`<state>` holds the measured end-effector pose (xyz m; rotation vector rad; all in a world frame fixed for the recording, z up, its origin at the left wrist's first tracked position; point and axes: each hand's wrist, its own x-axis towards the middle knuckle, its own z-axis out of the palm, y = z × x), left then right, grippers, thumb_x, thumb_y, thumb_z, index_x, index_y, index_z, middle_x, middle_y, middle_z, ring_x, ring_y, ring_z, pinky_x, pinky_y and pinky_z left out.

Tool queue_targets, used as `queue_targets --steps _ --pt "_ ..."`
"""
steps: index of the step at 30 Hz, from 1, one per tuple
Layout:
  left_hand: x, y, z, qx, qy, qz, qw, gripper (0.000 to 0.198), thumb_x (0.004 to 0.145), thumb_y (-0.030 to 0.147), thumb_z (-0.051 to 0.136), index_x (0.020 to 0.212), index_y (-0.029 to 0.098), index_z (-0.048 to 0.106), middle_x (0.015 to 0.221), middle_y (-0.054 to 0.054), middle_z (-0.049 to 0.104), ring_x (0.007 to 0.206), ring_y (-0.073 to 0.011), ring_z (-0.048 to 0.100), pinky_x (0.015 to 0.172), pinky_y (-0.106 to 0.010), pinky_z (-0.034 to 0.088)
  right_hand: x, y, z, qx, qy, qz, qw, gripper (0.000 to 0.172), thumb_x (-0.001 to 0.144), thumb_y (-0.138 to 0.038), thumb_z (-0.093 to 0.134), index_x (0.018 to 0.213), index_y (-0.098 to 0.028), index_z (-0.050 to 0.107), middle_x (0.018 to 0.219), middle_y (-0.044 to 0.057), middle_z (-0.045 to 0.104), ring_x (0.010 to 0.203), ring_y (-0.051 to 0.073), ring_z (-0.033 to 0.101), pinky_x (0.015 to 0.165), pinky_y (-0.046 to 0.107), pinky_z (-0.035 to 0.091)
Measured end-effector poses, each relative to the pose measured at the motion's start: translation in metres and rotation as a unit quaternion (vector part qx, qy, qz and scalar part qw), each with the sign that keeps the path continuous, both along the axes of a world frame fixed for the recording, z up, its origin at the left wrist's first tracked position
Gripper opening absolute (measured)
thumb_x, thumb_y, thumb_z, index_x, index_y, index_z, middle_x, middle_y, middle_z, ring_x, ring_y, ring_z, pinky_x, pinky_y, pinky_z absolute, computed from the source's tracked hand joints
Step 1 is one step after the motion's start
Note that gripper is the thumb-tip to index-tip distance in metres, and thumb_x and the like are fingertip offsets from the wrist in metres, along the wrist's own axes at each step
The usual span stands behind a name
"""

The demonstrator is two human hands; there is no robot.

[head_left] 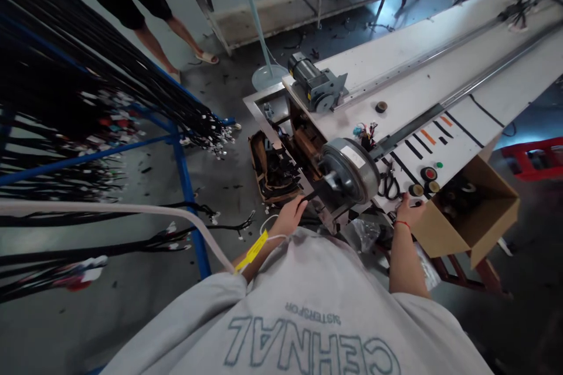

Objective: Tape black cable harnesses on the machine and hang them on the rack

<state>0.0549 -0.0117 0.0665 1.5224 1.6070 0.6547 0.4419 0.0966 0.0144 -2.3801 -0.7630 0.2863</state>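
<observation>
My left hand [288, 215] is closed around the end of a dark strip [310, 194] beside the large round metal wheel [349, 170] at the bench's near end. My right hand [409, 214] is at the bench's front edge, its thumb and fingers apart, close beside a roll of tape [416, 190]. I cannot make out anything held in it. Another tape roll [433, 187] and one with a red core [428, 174] lie just beyond. Black-handled scissors [389, 186] rest between the wheel and my right hand.
A cardboard box [468, 228] stands right of my right hand. A motor [312, 79] sits at the long white bench's [422, 82] far corner. Bundled black wire harnesses [167, 94] hang from a blue rack [187, 187] at left. A person's legs [153, 29] show behind it.
</observation>
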Motion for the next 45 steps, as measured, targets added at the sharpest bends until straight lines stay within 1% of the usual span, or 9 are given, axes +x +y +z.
queue_targets --steps 11,17,20,23,26,28,32,35,45 --pt "0.01 0.023 -0.004 -0.014 0.028 -0.01 0.999 0.037 0.099 0.035 0.036 0.118 0.018 0.062 0.11 -0.009 0.072 0.104 -0.0234 0.066 0.094 -0.034 0.05 -0.004 -0.002 -0.001 0.021 -0.001 -0.008 1.0 0.075 0.081 -0.058 0.059 0.135 -0.009 0.044 0.135 0.024 0.052 0.126 0.035 0.05 0.108 0.047 0.037" --pt "0.003 0.029 -0.001 -0.023 0.019 0.022 0.999 0.04 0.099 0.042 0.037 0.114 0.017 0.063 0.099 -0.007 0.072 0.092 -0.0218 0.067 0.086 -0.031 0.051 -0.006 -0.002 0.002 0.019 -0.01 -0.011 1.0 0.075 0.083 -0.058 0.058 0.136 -0.007 0.045 0.136 0.023 0.053 0.127 0.034 0.05 0.108 0.044 0.037" --pt "-0.017 0.026 -0.017 -0.021 -0.003 -0.028 0.999 0.044 0.094 0.051 0.042 0.116 0.018 0.06 0.097 -0.007 0.071 0.088 -0.0212 0.067 0.081 -0.03 0.051 -0.005 -0.002 0.002 0.019 -0.01 -0.007 1.0 0.074 0.084 -0.058 0.058 0.136 -0.006 0.045 0.136 0.024 0.052 0.127 0.033 0.05 0.109 0.043 0.037" --pt "-0.046 0.009 -0.047 -0.083 0.016 -0.097 0.992 0.042 0.087 0.055 0.047 0.099 0.018 0.063 0.086 -0.005 0.07 0.08 -0.0211 0.066 0.077 -0.03 0.051 -0.001 -0.002 0.001 0.012 -0.012 0.008 1.0 0.077 0.083 -0.055 0.06 0.138 -0.005 0.042 0.137 0.025 0.051 0.129 0.034 0.048 0.109 0.044 0.036" --pt "-0.073 -0.019 -0.072 -0.121 0.027 -0.077 0.989 0.043 0.084 0.059 0.046 0.085 0.019 0.061 0.08 -0.005 0.07 0.078 -0.0215 0.065 0.076 -0.03 0.051 0.002 -0.001 -0.002 0.005 -0.01 0.014 1.0 0.079 0.083 -0.055 0.06 0.14 -0.004 0.04 0.138 0.026 0.049 0.13 0.035 0.047 0.11 0.045 0.035" --pt "-0.086 -0.037 -0.077 -0.099 0.034 -0.042 0.994 0.044 0.083 0.06 0.046 0.084 0.019 0.061 0.083 -0.007 0.07 0.081 -0.0228 0.065 0.079 -0.032 0.051 0.003 -0.001 -0.002 0.006 -0.005 0.014 1.0 0.079 0.083 -0.055 0.06 0.14 -0.005 0.041 0.138 0.025 0.05 0.13 0.035 0.047 0.109 0.045 0.035" --pt "-0.097 -0.067 -0.06 -0.053 0.044 0.023 0.997 0.045 0.084 0.06 0.045 0.091 0.02 0.063 0.083 -0.007 0.07 0.078 -0.0238 0.065 0.077 -0.034 0.052 0.001 -0.002 -0.001 0.016 0.002 0.013 1.0 0.077 0.083 -0.052 0.061 0.14 -0.004 0.042 0.138 0.024 0.051 0.129 0.034 0.048 0.109 0.043 0.035" --pt "-0.09 -0.075 -0.044 -0.052 0.037 0.044 0.997 0.046 0.089 0.057 0.039 0.099 0.019 0.064 0.079 -0.005 0.069 0.072 -0.0215 0.064 0.073 -0.032 0.053 -0.002 -0.002 0.002 0.021 0.003 0.006 1.0 0.076 0.083 -0.049 0.062 0.139 -0.002 0.043 0.138 0.025 0.051 0.13 0.034 0.048 0.11 0.041 0.035" --pt "-0.051 -0.036 -0.028 -0.031 0.028 0.061 0.997 0.053 0.089 0.061 0.035 0.1 0.018 0.063 0.096 -0.011 0.072 0.087 -0.0246 0.068 0.081 -0.034 0.054 -0.01 -0.002 0.013 0.009 0.03 -0.006 0.999 0.074 0.082 -0.047 0.063 0.138 -0.004 0.044 0.136 0.025 0.052 0.128 0.035 0.049 0.109 0.045 0.035"
